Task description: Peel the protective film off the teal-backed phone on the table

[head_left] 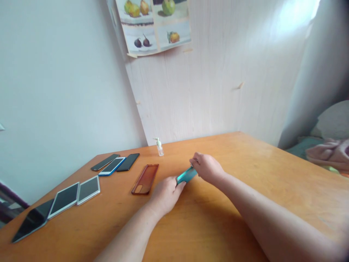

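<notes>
A teal phone (187, 175) is held tilted just over the table, between my two hands. My left hand (167, 193) is closed round its near left end, the thumb along the lower edge. At the far right end, my right hand (207, 168) is closed with its fingers bent over the phone's edge. A small pale bit shows by those fingertips, too small to make out. Left of my left hand lies a reddish-brown see-through phone case (145, 179), with its camera cutout toward me. A small clear pump bottle (159, 148) stands upright beyond the hands.
On the left of the wooden table (218, 233) lie several devices: a black phone (128, 162), a blue-edged phone (112, 166), a dark phone (105, 162), white tablets (64, 199) and a dark tablet (34, 220). A fruit poster (155, 23) hangs on the board behind.
</notes>
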`<state>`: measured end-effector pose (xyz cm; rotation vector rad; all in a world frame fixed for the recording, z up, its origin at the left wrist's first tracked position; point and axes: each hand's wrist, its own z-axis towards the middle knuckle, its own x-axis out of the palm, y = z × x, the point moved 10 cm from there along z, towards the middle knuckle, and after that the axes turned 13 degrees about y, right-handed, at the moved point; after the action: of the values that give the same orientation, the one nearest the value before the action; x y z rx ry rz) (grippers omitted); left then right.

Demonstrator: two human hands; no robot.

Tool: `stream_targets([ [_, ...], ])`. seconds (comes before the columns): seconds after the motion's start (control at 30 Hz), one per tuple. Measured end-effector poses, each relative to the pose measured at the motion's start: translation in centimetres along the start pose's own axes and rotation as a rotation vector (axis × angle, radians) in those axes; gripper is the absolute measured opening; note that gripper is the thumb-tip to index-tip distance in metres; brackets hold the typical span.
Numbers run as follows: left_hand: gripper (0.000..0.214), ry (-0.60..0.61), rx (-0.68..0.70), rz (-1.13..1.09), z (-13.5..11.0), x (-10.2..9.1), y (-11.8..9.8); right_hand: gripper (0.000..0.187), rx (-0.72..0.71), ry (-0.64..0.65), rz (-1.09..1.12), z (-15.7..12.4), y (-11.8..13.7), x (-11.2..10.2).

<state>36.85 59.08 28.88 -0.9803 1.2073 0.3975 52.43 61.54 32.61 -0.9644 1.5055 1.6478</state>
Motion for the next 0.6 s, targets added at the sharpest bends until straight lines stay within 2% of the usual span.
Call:
stream_targets([
  [0.1, 0.032, -0.012, 0.002, -0.024, 0.0, 0.0, 0.1, 0.023, 0.109, -0.119, 0.031, 0.8, -3.4, -2.1],
  [0.2, 0.034, -0.010, -0.007, -0.034, 0.0, 0.1, 0.3, 0.022, 0.097, -0.211, 0.043, 1.0, -4.3, -3.1],
  [0.33, 0.035, -0.002, -0.007, -0.041, 0.1, 0.2, 0.4, 0.018, -0.048, -0.187, 0.038, 0.8, -1.9, -2.0],
  [0.53, 0.036, 0.021, -0.005, -0.056, 0.1, 0.3, 0.3, 0.022, -0.308, -0.042, 0.081, -1.3, 4.4, 1.0],
  [0.6, 0.036, 0.022, 0.002, -0.058, 0.1, 0.3, 0.3, 0.023, -0.364, -0.003, 0.094, -1.6, 5.1, 1.6],
])
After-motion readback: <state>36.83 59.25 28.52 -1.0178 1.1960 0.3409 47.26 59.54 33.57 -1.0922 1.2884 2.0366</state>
